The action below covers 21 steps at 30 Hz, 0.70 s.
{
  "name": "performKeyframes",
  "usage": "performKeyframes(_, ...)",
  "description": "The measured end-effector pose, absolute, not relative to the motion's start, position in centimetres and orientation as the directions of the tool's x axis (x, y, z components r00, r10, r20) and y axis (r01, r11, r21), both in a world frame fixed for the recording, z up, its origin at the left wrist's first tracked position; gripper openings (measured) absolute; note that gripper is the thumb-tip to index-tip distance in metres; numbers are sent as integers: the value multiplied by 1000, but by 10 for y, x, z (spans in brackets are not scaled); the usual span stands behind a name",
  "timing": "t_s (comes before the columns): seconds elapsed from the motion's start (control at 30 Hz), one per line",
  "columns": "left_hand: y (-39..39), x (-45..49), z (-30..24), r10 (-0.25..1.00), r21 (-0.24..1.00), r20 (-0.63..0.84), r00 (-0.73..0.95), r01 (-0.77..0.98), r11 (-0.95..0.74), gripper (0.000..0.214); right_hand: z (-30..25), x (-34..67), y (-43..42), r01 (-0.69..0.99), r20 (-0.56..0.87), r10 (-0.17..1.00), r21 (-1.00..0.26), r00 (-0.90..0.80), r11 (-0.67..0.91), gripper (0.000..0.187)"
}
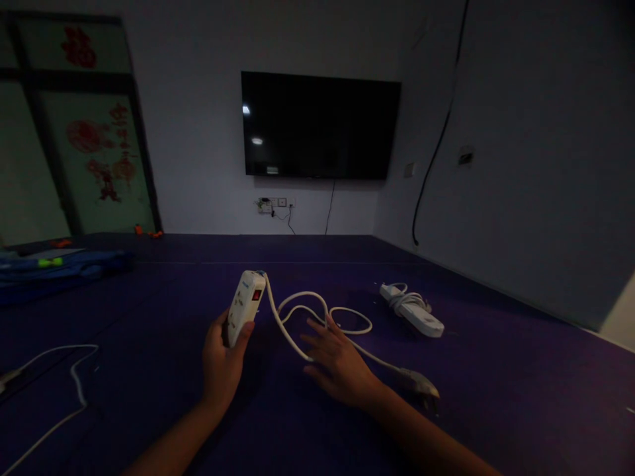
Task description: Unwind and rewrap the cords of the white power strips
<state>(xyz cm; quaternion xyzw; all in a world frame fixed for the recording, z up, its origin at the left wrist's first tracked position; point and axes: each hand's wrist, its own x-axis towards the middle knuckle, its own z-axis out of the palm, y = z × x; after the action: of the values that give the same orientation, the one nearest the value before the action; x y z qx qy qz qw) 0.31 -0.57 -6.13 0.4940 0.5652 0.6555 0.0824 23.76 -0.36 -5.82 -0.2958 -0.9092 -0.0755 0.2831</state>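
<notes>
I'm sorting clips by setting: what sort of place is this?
Probably a room in a home, though which room is unclear: a large wall-mounted television, red decorations on a glazed panel at left, and blue cloth below it suggest so.

- On the upper pane (pixel 106 56) of the glass door (pixel 74 82) to my left, I make out one large red character (pixel 79 47), 福.
- On the lower pane (pixel 89 211), a column of smaller red characters (pixel 120 125) runs down beside a round red emblem (pixel 84 135); too blurred to read.
- On the tilted power strip (pixel 242 309), there's small blue lettering (pixel 246 284) near the top end, too tiny to read.
</notes>
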Motion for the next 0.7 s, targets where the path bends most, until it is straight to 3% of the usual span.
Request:
performKeyframes(0.17,-5,3,-56,700,895,441,-562,338,-292,61,-62,237,-2,575,570,508,-74,-646,815,24)
performKeyframes(0.4,0,-5,-52,659,929,371,-654,270,-255,60,-64,240,9,690,611,539,17,-580,723,23)
performKeyframes(0.7,13,-27,-51,515,936,346,-784,253,-243,57,-61,251,20,888,523,737,90,-428,451,19)
